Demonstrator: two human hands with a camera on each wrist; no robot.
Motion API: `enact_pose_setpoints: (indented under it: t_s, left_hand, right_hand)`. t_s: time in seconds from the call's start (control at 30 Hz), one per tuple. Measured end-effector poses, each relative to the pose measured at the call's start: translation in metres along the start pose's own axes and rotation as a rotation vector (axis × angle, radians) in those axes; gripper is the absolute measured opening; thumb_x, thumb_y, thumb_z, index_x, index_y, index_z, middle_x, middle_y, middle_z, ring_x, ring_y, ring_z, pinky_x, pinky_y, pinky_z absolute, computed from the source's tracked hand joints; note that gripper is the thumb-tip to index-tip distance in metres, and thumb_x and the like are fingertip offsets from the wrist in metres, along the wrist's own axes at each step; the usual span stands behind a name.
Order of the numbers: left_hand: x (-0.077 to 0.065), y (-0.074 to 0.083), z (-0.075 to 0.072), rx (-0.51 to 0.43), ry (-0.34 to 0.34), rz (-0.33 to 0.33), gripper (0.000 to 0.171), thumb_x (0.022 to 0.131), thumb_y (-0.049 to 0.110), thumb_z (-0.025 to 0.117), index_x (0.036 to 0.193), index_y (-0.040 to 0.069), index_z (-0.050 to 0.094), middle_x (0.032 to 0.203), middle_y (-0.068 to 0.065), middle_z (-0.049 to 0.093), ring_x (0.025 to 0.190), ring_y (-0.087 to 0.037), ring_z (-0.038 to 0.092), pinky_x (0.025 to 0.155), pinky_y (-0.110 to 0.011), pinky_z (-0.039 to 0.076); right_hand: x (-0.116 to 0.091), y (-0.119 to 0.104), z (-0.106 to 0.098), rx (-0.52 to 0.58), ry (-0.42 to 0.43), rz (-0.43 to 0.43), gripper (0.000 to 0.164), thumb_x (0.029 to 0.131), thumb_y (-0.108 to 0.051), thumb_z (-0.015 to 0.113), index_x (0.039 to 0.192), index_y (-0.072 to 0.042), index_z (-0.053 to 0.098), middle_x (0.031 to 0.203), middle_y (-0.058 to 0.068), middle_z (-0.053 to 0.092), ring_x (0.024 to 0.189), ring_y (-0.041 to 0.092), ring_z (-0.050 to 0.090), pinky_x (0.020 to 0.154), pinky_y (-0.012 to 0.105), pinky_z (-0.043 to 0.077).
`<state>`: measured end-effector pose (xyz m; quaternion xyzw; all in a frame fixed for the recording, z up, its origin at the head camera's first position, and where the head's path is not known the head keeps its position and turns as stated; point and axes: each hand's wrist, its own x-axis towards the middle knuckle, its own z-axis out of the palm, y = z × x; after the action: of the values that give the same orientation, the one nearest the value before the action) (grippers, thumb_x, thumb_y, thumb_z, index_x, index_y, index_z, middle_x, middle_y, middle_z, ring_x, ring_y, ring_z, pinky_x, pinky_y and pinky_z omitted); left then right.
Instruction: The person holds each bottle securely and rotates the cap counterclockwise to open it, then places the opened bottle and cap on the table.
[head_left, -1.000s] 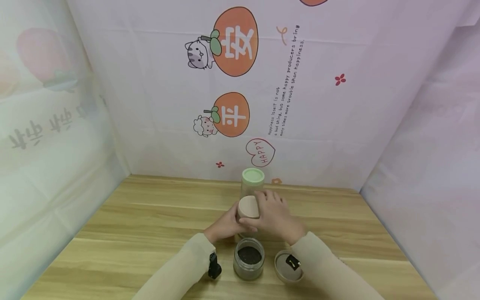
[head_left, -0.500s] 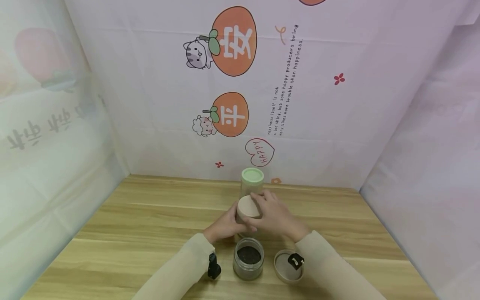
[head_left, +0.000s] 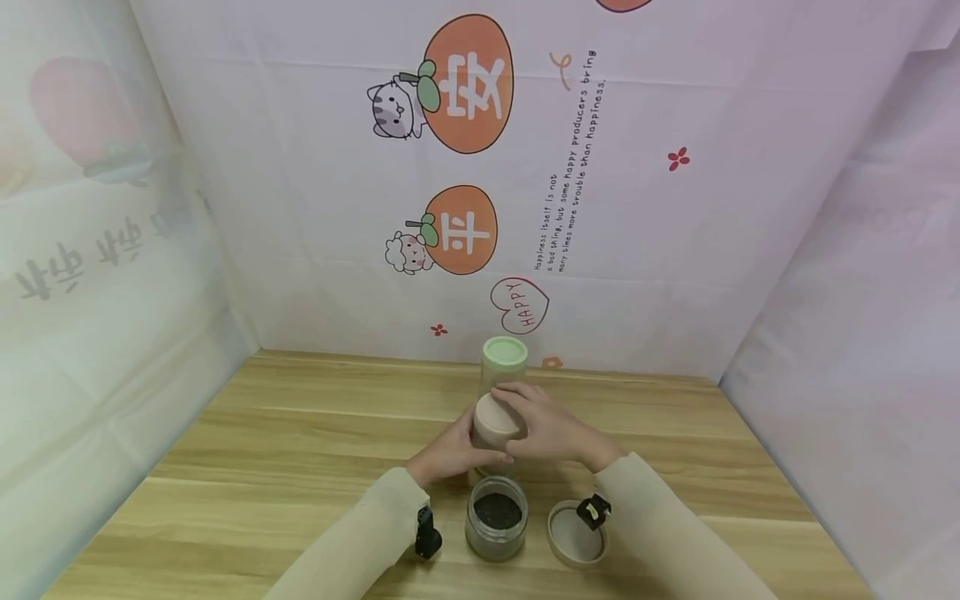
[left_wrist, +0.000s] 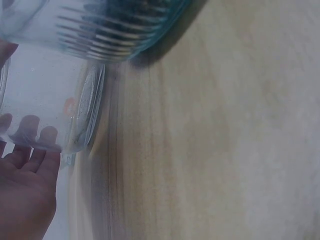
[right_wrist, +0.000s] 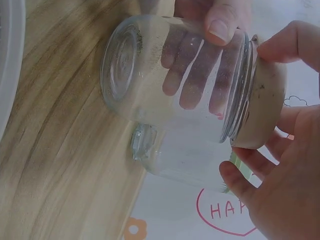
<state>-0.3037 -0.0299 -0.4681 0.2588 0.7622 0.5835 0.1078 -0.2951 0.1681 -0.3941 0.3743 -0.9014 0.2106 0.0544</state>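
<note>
Around a clear glass jar my left hand is wrapped, and its fingers show through the glass in the right wrist view. The jar looks see-through, with a few specks inside. A beige lid sits on its mouth, with the glass threads partly showing below. My right hand grips this lid by the rim, thumb on the near side and fingers over the far side. Just in front stands an uncovered glass jar with dark, grainy contents. Whether the held jar touches the table cannot be told.
A second beige lid lies on the wooden table below my right wrist. Behind the held jar is a clear jar with a pale green lid, close to the printed cloth backdrop.
My right hand has turned on the lid: its fingers have shifted left across the top while the wrist has swung slightly right. My left hand and the other jars have stayed in place.
</note>
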Motion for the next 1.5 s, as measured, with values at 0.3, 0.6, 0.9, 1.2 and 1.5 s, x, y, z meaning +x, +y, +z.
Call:
enact_pose_setpoints:
  t_s: [0.3,0.6,0.9,1.2,1.5]
  left_hand:
    - [0.001,-0.002,0.000,-0.037,-0.024,0.030,0.097,0.071,0.034,0.078,0.143,0.036,0.013,0.132,0.010,0.039,0.119,-0.010,0.040,0.099,-0.036,0.032]
    - [-0.010,0.021,-0.002,-0.043,-0.027,0.024,0.092,0.073,0.026,0.078,0.144,0.023,0.019,0.129,0.007,0.044,0.116,-0.012,0.044,0.096,-0.036,0.037]
    - [-0.010,0.017,-0.001,-0.036,-0.025,0.038,0.092,0.073,0.029,0.078,0.144,0.023,0.020,0.130,0.009,0.043,0.118,-0.012,0.042,0.098,-0.038,0.034]
    - [-0.009,0.012,-0.001,-0.044,-0.016,0.017,0.097,0.072,0.032,0.078,0.145,0.026,0.015,0.135,0.006,0.038,0.123,-0.015,0.036,0.103,-0.042,0.027]
    - [-0.002,0.001,-0.002,-0.041,-0.025,0.024,0.097,0.070,0.035,0.079,0.144,0.026,0.017,0.130,0.008,0.041,0.119,-0.013,0.040,0.103,-0.041,0.026]
  right_hand:
    - [-0.001,-0.014,0.002,-0.110,0.128,0.092,0.089,0.070,-0.066,0.063,0.139,-0.014,0.039,0.138,0.008,0.038,0.120,0.025,0.038,0.091,0.045,0.039]
    - [0.000,-0.023,0.006,-0.255,0.219,0.247,0.089,0.065,-0.074,0.058,0.132,-0.016,0.047,0.121,0.010,0.049,0.099,0.023,0.048,0.079,0.044,0.043]
    - [-0.001,-0.023,0.006,-0.243,0.189,0.215,0.083,0.070,-0.068,0.060,0.128,-0.010,0.052,0.115,0.011,0.050,0.092,0.020,0.048,0.072,0.037,0.043]
    - [0.002,-0.016,-0.003,-0.157,0.064,0.100,0.073,0.070,-0.043,0.067,0.133,-0.012,0.048,0.128,0.006,0.045,0.110,0.020,0.042,0.086,0.042,0.041]
    - [0.005,-0.009,-0.003,-0.088,-0.006,0.001,0.076,0.069,-0.036,0.067,0.138,-0.018,0.040,0.139,0.003,0.038,0.121,0.019,0.036,0.093,0.039,0.037]
